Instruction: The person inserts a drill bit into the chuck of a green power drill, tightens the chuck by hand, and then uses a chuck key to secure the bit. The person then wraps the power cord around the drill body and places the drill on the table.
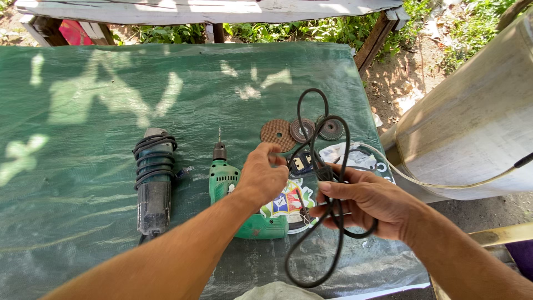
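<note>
Right hand point(363, 203) gripping looped black rubbery cord point(327, 183), left hand point(265, 175) pinching its plug point(301, 163), both hovering over green plastic drill point(236, 191), woven green tarp point(83, 111).

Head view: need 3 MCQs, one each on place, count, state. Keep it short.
1. Where does the green drill lie?
A. right of the angle grinder
B. left of it
C. on the ground

2. How many discs lie on the green tarp?
A. one
B. three
C. five

3. What state is the black cord in?
A. wound round the grinder
B. gathered in loops in the right hand
C. stretched flat on the tarp

Answers:
1 A, the drill sits between the grinder and the hands.
2 B, three round discs lie in a row beyond the plug.
3 B, the right hand's fingers close on the loops while the left hand reaches to the plug.
</note>
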